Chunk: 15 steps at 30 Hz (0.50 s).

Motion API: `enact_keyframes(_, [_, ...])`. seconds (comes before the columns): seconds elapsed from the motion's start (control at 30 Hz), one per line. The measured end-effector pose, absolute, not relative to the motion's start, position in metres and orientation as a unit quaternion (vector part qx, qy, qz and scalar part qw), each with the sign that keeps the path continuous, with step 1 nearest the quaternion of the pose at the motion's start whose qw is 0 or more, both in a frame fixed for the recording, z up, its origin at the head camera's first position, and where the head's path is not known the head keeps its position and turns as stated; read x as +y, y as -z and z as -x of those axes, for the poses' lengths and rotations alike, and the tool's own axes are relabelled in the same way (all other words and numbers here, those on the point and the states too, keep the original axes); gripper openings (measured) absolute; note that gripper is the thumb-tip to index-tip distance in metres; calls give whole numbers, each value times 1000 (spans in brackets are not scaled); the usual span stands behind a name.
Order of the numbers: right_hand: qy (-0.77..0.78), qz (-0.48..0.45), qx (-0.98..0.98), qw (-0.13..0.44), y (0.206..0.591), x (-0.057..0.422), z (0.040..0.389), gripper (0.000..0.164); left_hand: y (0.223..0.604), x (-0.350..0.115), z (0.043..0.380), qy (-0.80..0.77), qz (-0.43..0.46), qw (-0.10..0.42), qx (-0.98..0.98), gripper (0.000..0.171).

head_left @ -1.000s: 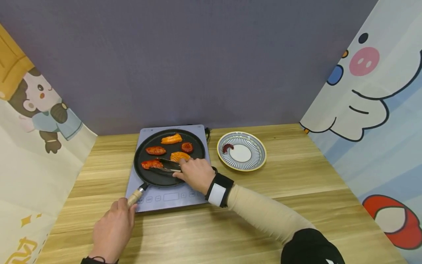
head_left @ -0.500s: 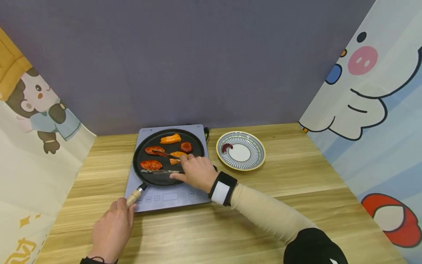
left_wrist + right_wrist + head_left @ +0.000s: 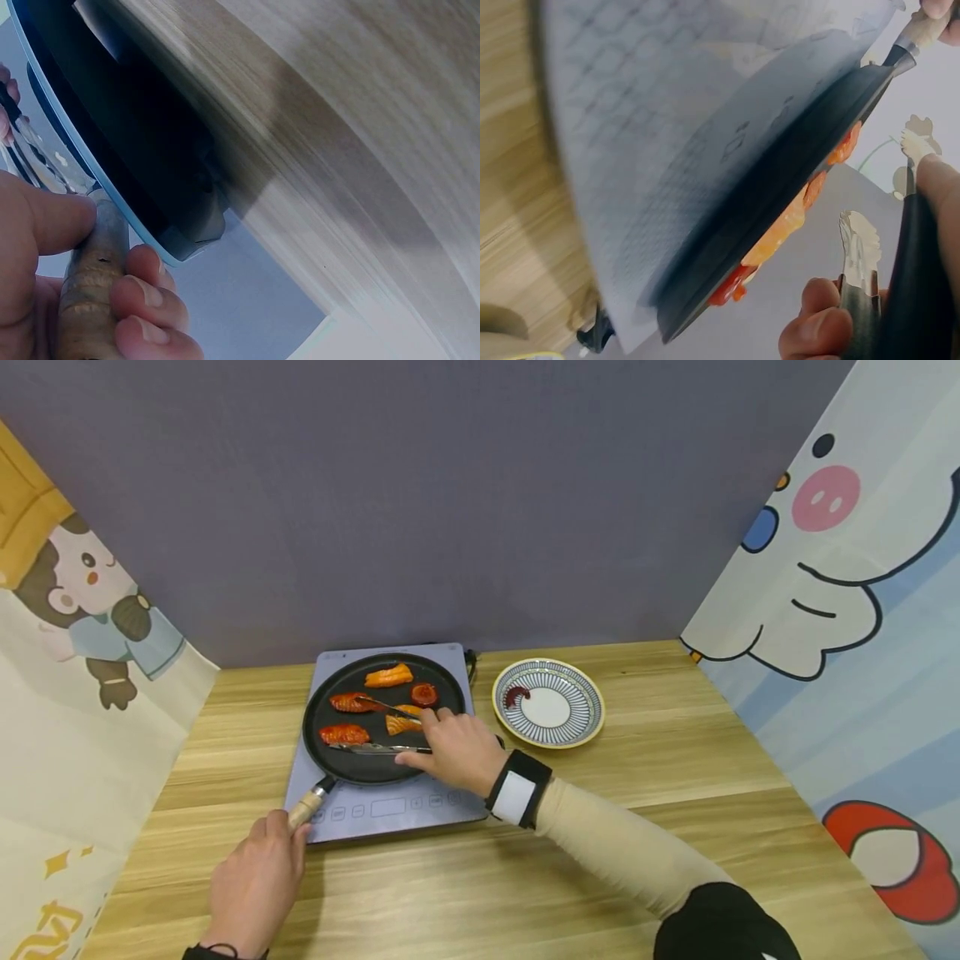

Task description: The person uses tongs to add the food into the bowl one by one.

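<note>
My left hand (image 3: 255, 881) grips the wooden handle (image 3: 306, 807) of a flat black frying pan (image 3: 367, 772). My right hand (image 3: 461, 752) holds metal tongs (image 3: 382, 749) with dark grips (image 3: 862, 319), their arms spread over the pan and nothing pinched between them. One tong tip is by the front reddish chicken wing (image 3: 343, 735), the other at the right end of a second wing (image 3: 348, 702). Near the right fingers lies an orange, salmon-like slice (image 3: 402, 720), partly behind the tongs. Behind are another orange piece (image 3: 388, 676) and a round red piece (image 3: 424, 695).
Under the pan is a flat induction cooktop (image 3: 386, 828) on a wooden table (image 3: 450, 893). To its right stands a patterned plate (image 3: 585, 697) with a small dark red curled piece (image 3: 517, 696). A grey panel (image 3: 480, 510) rises behind the table.
The tongs' tips, close together at the front wing a second ago, have spread apart. The right hand has shifted slightly right. My left hand stays on the handle.
</note>
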State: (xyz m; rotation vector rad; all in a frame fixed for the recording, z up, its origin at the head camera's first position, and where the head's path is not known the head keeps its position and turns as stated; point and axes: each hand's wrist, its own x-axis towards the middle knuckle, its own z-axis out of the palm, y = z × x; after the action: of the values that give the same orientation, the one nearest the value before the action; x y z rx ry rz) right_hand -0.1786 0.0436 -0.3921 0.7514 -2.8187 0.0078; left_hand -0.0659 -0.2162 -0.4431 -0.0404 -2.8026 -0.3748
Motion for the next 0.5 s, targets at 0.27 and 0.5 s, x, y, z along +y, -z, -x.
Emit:
enact_keyframes(0.27, [-21, -236, -964, 124, 388, 64, 183, 69, 443, -217, 65, 134, 16, 156, -979, 29])
enact_keyframes(0.5, [-39, -230, -962, 141, 388, 81, 188, 68, 443, -217, 65, 135, 19, 156, -978, 29])
